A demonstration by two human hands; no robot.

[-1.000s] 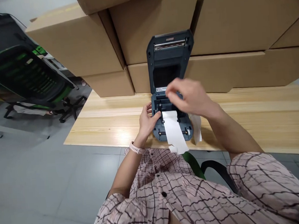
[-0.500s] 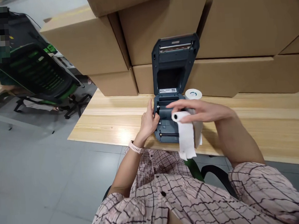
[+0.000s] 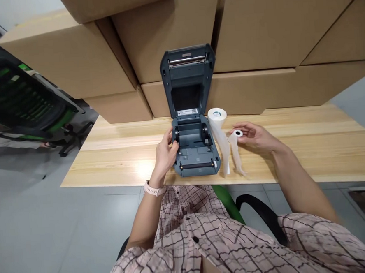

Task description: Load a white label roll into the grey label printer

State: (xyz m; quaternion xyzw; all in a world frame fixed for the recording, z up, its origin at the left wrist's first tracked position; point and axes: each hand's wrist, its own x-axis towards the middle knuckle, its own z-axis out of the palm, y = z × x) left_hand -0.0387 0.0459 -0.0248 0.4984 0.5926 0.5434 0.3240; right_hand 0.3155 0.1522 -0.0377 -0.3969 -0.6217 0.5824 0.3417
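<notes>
A dark blue-grey label printer (image 3: 194,151) stands on the wooden table with its lid (image 3: 187,77) raised and its roll bay bare. My left hand (image 3: 165,155) grips the printer's left side, thumb over the rim. To the right of the printer, my right hand (image 3: 257,137) has its fingers round a small white paper roll (image 3: 234,141), whose loose strip hangs toward the table's front edge. Between that roll and the printer stands a larger white label roll (image 3: 217,117), with its strip trailing forward along the printer's right side.
Stacked cardboard boxes (image 3: 250,33) line the back of the wooden table (image 3: 319,144). On the left, beyond the table's end, is a black and green office chair (image 3: 22,101). A black chair armrest (image 3: 261,214) curves below the front edge.
My right hand has carried the small paper roll from over the printer's bay out to the right and lower. My left hand stays on the printer. The view has shifted right.
</notes>
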